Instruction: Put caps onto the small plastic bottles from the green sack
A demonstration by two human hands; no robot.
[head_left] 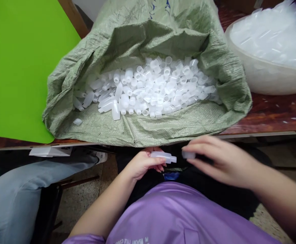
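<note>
My left hand (144,164) is closed around a small translucent white plastic bottle (161,156), its narrow neck pointing right. Just across from that neck, my right hand (211,157) pinches a translucent white cap (188,154) between thumb and fingers. A short gap separates cap and bottle. Both hands are over my lap, just below the table edge. Beyond them lies an open green woven sack (148,134), with a heap of similar bottles and caps (160,88) inside its mouth.
A large translucent tub (270,76) piled with clear white plastic pieces stands at the right on the reddish-brown table (272,117). A bright green board (18,67) covers the left side. Another person's leg in light jeans (15,193) is at lower left.
</note>
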